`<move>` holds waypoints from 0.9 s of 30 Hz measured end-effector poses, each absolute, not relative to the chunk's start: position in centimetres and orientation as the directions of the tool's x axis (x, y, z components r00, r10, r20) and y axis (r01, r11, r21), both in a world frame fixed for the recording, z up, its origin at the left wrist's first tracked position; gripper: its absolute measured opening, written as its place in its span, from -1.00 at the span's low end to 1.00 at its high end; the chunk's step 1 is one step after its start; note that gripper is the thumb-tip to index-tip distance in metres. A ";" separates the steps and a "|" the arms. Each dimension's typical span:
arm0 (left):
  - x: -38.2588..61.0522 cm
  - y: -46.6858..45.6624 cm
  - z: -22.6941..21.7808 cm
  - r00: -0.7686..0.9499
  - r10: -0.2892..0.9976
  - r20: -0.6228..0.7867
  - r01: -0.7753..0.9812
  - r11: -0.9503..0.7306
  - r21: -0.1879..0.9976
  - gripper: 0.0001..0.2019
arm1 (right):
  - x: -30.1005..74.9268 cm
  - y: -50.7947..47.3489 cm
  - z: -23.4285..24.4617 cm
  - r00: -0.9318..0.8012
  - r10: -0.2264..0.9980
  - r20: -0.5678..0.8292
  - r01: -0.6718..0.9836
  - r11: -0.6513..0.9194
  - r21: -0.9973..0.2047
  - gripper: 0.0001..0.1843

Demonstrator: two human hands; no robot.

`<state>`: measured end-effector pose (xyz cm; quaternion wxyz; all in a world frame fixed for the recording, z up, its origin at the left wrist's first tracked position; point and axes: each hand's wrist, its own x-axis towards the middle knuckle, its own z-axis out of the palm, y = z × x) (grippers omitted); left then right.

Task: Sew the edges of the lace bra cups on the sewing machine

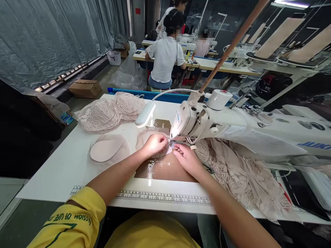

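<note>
My left hand (154, 145) is closed in a pinch just left of the needle area of a white sewing machine (219, 120). Whatever lies between its fingertips is too small to make out. Under and beside that hand rests a beige lace piece with a rounded cup shape (141, 139). On the right of the presser foot, my right hand (186, 157) has its fingers curled together, their tips close to the foot; what they hold is hidden. Both hands are over a shiny brown sheet (168, 170) on the table.
A lamp (144, 115) hangs left of the machine head. Bunched lace (108, 112) lies at the back left, near an oval beige pad (106, 150). More lace (243, 175) spreads at right. A printed ruler (165, 198) follows the front edge. A person (165, 58) sits ahead.
</note>
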<state>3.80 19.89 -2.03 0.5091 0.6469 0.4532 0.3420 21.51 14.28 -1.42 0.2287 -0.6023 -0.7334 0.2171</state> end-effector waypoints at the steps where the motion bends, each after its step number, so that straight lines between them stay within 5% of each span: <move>1: 3.8 19.9 -2.1 0.376 0.927 -0.007 0.259 -0.097 0.961 -0.82 | 21.3 14.6 -1.8 -0.146 0.986 0.078 0.767 0.163 -0.621 -0.65; 9: 3.6 19.5 -1.9 0.488 0.865 0.113 0.436 -0.353 0.828 -0.78 | 20.7 15.4 -2.9 -0.019 0.982 0.187 0.808 0.125 -0.576 -0.72; 17: 3.3 19.6 -1.9 0.498 0.867 0.017 0.403 -0.249 0.881 -0.85 | 21.3 15.1 -3.2 -0.064 0.973 0.222 0.786 0.186 -0.590 -0.70; 27: 3.3 19.4 -1.4 0.537 0.842 0.052 0.399 -0.308 0.864 -0.84 | 21.0 14.7 -2.6 -0.083 0.954 0.289 0.727 0.257 -0.637 -0.62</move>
